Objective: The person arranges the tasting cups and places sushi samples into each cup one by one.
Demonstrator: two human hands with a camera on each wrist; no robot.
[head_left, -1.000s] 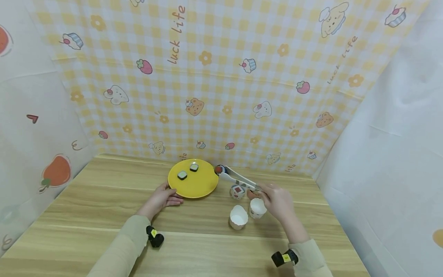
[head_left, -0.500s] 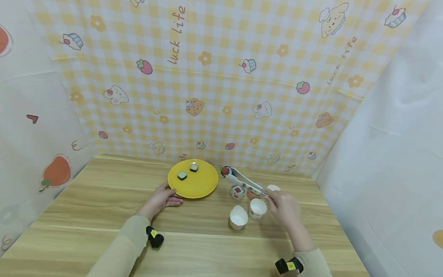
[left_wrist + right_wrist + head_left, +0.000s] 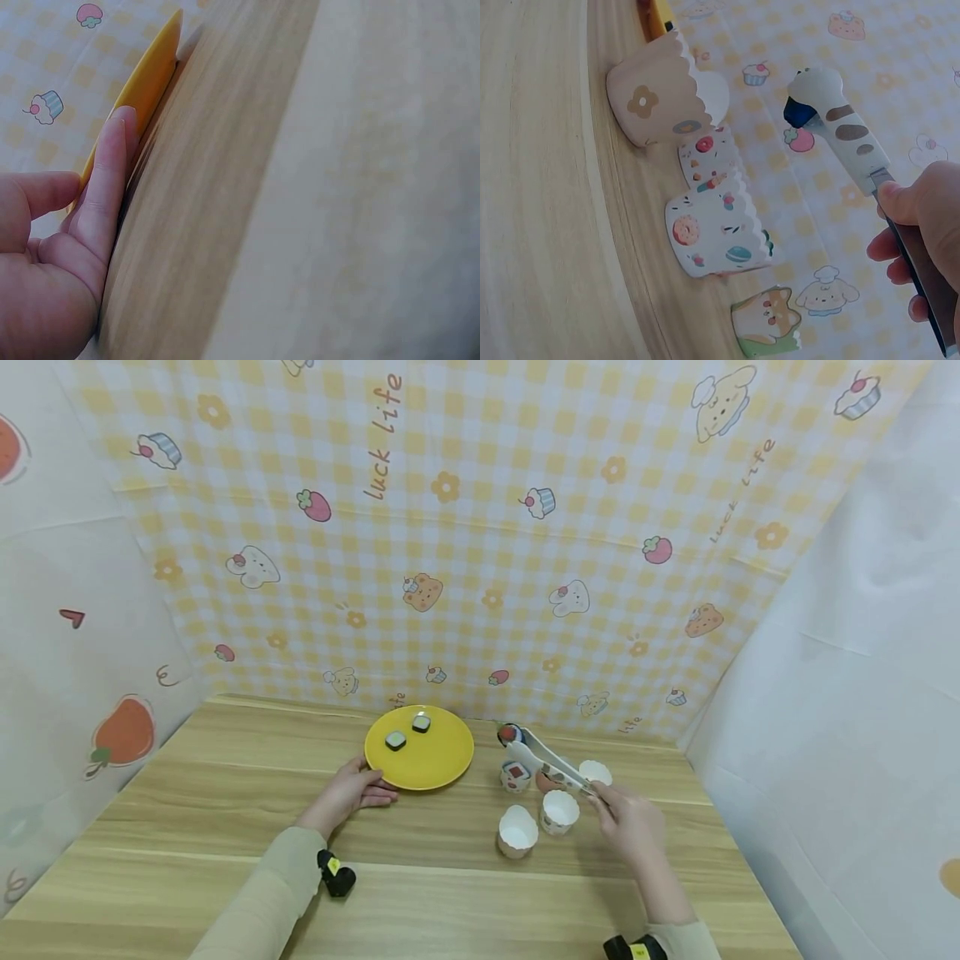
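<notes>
My left hand (image 3: 356, 792) pinches the near-left rim of a yellow plate (image 3: 442, 764). In the left wrist view, the thumb lies on the rim and the fingers sit under the plate (image 3: 142, 94). Two dark-edged sushi pieces with pale tops (image 3: 395, 741) rest on it. My right hand (image 3: 630, 822) holds a pair of tongs (image 3: 555, 762) with white, brown-spotted paw tips (image 3: 849, 131). Between the tips is a dark sushi piece with a reddish top (image 3: 510, 734), above the table right of the plate. In the right wrist view, only its dark side (image 3: 799, 112) shows.
Several paper baking cups stand below and around the tongs: two pale ones (image 3: 517, 832) in front, a patterned one (image 3: 514, 783) behind, an orange-brown one (image 3: 547, 782) partly covered by the tongs, and a white one (image 3: 595, 771) near my right hand. A checked cloth (image 3: 487, 635) hangs behind.
My right hand has moved right and toward me, carrying the tongs and the reddish-topped sushi piece away from the plate's right edge. The left hand and plate have stayed put.
</notes>
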